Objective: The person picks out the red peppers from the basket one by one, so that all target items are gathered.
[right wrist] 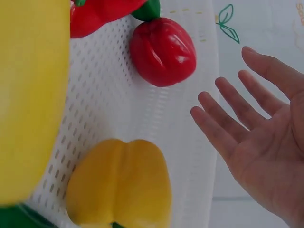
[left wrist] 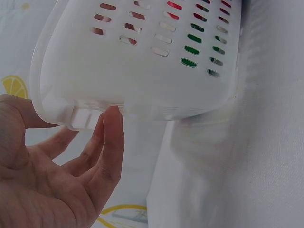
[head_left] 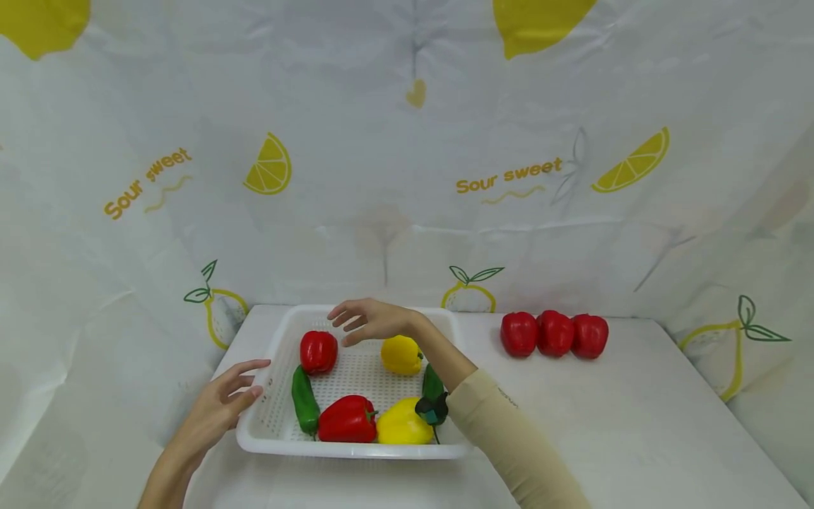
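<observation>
A white perforated plastic basket (head_left: 356, 449) holds several peppers. My left hand (head_left: 222, 404) grips its left rim; in the left wrist view the thumb goes over the rim (left wrist: 40, 71) and curled fingers touch its outer side. Above the basket's back part my right hand (head_left: 372, 319) hovers, fingers spread and holding nothing. Inside are a red bell pepper (head_left: 319, 352) at back left, another red bell pepper (head_left: 347, 418) in front, a yellow bell pepper (head_left: 400, 355) at the back and another yellow bell pepper (head_left: 403, 422) in front. A green pepper (head_left: 305, 401) lies along the left wall.
Three red bell peppers (head_left: 555, 334) stand in a row on the white table (head_left: 623, 424), right of the basket. A second green pepper (head_left: 432, 382) is partly hidden by my right forearm. Behind the table hangs a lemon-print sheet (head_left: 356, 141).
</observation>
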{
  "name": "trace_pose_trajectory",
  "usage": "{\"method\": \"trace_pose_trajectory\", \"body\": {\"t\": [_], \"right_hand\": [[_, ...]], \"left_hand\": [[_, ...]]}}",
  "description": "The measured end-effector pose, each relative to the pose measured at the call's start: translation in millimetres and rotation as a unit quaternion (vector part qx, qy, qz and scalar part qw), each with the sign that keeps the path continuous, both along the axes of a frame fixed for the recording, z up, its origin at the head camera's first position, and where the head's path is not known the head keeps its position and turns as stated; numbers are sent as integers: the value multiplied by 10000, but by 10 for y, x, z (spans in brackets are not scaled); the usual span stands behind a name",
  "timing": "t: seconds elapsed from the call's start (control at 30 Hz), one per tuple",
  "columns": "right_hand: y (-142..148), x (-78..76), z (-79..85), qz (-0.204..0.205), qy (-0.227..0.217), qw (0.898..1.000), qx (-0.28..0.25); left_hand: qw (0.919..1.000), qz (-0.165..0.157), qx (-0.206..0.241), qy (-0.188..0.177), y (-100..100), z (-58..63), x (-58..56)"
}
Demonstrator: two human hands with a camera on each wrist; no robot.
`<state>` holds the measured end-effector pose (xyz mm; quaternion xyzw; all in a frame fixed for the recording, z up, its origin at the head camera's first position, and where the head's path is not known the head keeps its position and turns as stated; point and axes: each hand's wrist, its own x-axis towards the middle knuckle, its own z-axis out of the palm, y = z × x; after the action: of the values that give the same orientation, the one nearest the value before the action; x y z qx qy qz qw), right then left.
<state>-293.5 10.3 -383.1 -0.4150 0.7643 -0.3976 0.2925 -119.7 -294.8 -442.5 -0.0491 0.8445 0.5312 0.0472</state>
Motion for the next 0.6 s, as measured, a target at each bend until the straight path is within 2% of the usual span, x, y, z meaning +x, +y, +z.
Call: {"method": "trace_pose_trajectory", "body": {"t": [0.17,0.3,0.6], "right_hand": [[-125,4,-88,121,-112,9994,308],[-200,27,-136,49,-128,9985,529],[-335,41,-205,123,281,9970,709]], "left_hand": [[10000,3,24,-24,3,-19,-10],[10000,7,36,-25,-2,-30,-13],[10000,31,-22,-52,-16,-27,-19]]}}
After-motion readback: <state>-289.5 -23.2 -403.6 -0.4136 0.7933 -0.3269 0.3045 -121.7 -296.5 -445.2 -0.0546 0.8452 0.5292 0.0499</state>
